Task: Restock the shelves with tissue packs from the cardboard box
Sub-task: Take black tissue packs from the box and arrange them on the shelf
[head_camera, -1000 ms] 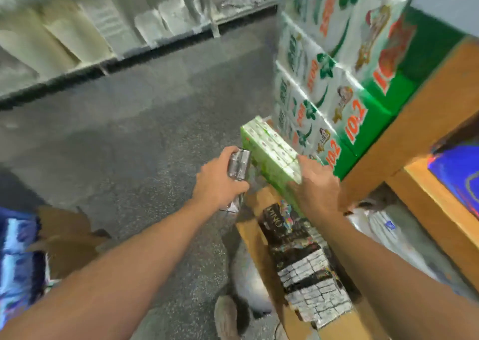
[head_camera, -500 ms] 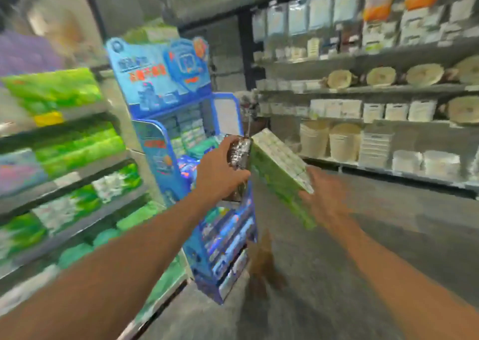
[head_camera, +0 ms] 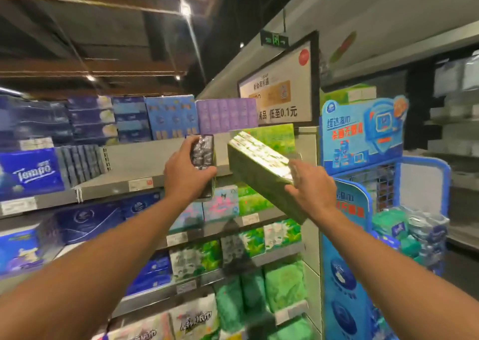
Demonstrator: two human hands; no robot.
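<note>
My left hand point(head_camera: 188, 176) grips a small silver-and-black tissue pack point(head_camera: 202, 152), held upright in front of the upper shelf point(head_camera: 134, 184). My right hand point(head_camera: 312, 187) holds a long green tissue pack point(head_camera: 261, 173) from its near end, tilted with its white-patterned top facing up and left. Both packs hover at the height of a bare stretch of the grey upper shelf, just below a row of purple packs point(head_camera: 226, 115). The cardboard box is out of view.
Shelves at left carry blue Tempo packs point(head_camera: 31, 170), dark blue packs and, lower down, green and white packs point(head_camera: 274, 285). A grey end panel point(head_camera: 309, 236) closes the shelving on the right. Beside it stands a blue promotional display rack point(head_camera: 363, 137). An aisle opens at far right.
The view swung up from the floor and box to the shelves. Both hands rose with their packs and now hold them before the upper shelf.
</note>
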